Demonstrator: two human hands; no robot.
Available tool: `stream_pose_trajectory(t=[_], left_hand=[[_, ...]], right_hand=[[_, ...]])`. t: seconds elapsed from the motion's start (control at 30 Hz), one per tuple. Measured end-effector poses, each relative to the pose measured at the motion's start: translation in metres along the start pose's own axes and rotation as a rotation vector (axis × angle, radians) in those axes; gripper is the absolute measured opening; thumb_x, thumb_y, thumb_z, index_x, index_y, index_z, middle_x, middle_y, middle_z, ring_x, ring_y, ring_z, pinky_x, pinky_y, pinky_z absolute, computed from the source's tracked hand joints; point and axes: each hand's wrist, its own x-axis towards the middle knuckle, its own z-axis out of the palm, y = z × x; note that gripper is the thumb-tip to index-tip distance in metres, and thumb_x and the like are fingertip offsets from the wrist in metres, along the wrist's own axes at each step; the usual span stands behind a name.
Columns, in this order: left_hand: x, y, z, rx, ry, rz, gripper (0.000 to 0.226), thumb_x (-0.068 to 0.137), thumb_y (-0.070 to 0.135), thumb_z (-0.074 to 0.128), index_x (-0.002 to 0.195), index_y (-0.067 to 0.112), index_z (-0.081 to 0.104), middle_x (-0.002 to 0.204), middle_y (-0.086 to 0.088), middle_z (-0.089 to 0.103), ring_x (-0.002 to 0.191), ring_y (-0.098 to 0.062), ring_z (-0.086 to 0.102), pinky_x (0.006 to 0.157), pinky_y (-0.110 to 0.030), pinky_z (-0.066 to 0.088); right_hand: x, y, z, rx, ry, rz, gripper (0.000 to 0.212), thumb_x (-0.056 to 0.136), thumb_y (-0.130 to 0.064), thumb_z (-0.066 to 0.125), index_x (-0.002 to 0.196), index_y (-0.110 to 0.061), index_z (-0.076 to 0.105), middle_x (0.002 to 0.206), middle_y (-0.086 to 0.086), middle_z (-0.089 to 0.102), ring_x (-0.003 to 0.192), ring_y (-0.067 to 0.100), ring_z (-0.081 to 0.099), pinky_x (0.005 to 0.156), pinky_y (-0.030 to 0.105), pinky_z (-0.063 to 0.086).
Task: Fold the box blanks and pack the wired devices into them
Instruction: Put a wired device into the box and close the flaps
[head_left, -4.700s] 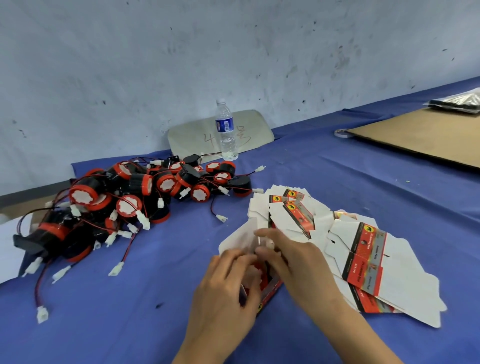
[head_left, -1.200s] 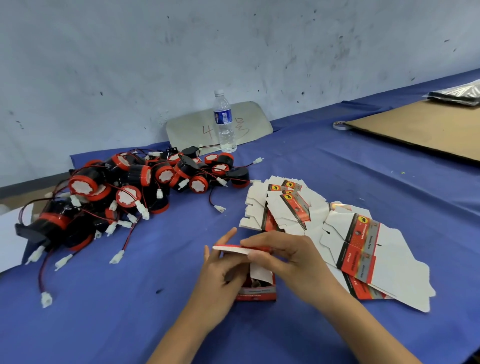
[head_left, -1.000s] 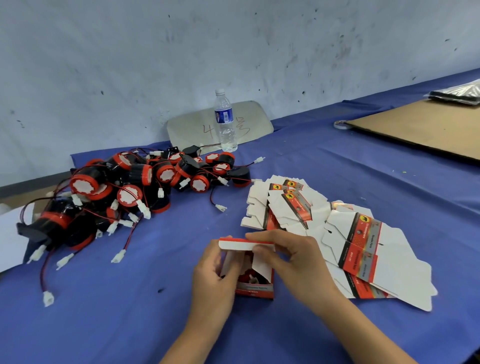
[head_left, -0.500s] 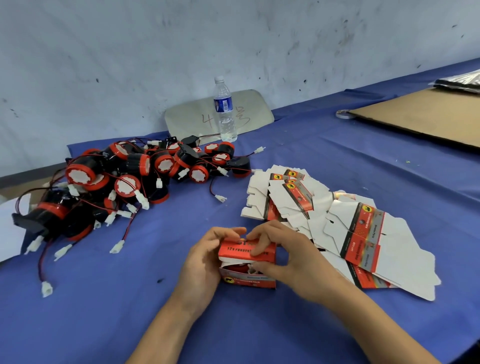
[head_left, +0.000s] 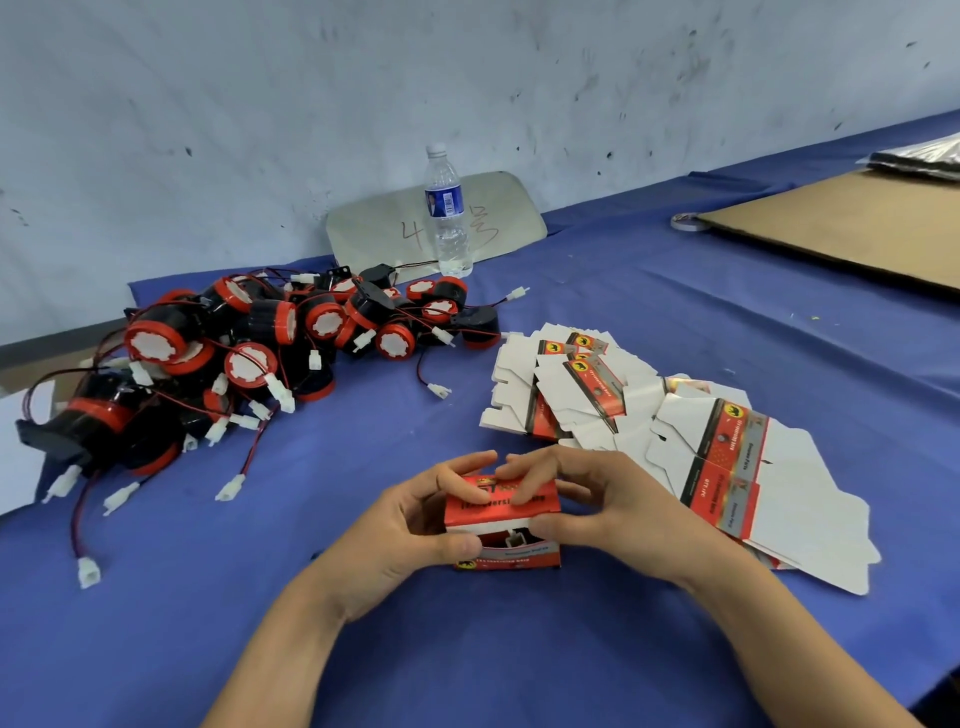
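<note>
— What are the hands doing?
— The left hand (head_left: 415, 525) and right hand (head_left: 597, 499) both grip the box (head_left: 503, 522) on the cloth (head_left: 467, 649), fingers curled over its red lid, thumbs at the front.
— What's inside?
— Hard to make out; a white connector shows through the front gap, the rest is hidden.
— Any change?
— A second ago the lid flap stood open; now it's folded down.
— And around them?
— The blanks (head_left: 675, 431) lie fanned just right; the devices (head_left: 249, 353) are piled far left, a bottle (head_left: 447, 213) behind.
</note>
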Motion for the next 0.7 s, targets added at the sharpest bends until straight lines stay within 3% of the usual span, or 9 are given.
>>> stream_pose_trajectory(t=[0.23, 0.4, 0.53, 0.7], left_hand=[[-0.001, 0.004, 0.002, 0.077, 0.008, -0.024, 0.038, 0.075, 0.006, 0.078, 0.105, 0.028, 0.070, 0.138, 0.018, 0.051, 0.127, -0.011, 0.051, 0.087, -0.026, 0.052], [-0.005, 0.009, 0.005, 0.132, -0.023, -0.056, 0.041, 0.069, 0.018, 0.080, 0.107, 0.028, 0.069, 0.140, 0.019, 0.049, 0.128, -0.010, 0.050, 0.090, -0.028, 0.051], [-0.003, 0.009, 0.007, 0.142, 0.025, -0.056, 0.030, 0.076, 0.014, 0.080, 0.101, 0.027, 0.071, 0.137, 0.017, 0.052, 0.124, -0.008, 0.053, 0.087, -0.026, 0.052], [-0.003, 0.001, 0.011, 0.148, 0.127, 0.019, 0.022, 0.075, 0.022, 0.073, 0.097, 0.026, 0.072, 0.130, 0.016, 0.058, 0.120, -0.009, 0.057, 0.086, -0.022, 0.052]], right_hand=[[0.000, -0.003, -0.001, -0.005, 0.026, -0.018, 0.020, 0.084, -0.005, 0.069, 0.090, -0.023, 0.071, 0.117, -0.012, 0.067, 0.116, 0.007, 0.058, 0.100, 0.022, 0.045], [-0.003, -0.001, 0.001, -0.047, 0.015, -0.010, 0.024, 0.081, 0.000, 0.071, 0.083, -0.024, 0.070, 0.117, -0.014, 0.066, 0.120, 0.002, 0.053, 0.102, 0.021, 0.043], [-0.005, 0.002, 0.004, -0.114, 0.066, -0.022, 0.018, 0.081, 0.001, 0.071, 0.087, -0.016, 0.069, 0.117, -0.016, 0.066, 0.124, -0.005, 0.048, 0.105, 0.025, 0.043], [-0.006, 0.005, 0.006, -0.274, 0.134, -0.043, 0.015, 0.083, -0.008, 0.072, 0.087, -0.021, 0.066, 0.119, -0.018, 0.065, 0.128, -0.009, 0.042, 0.107, 0.028, 0.040]])
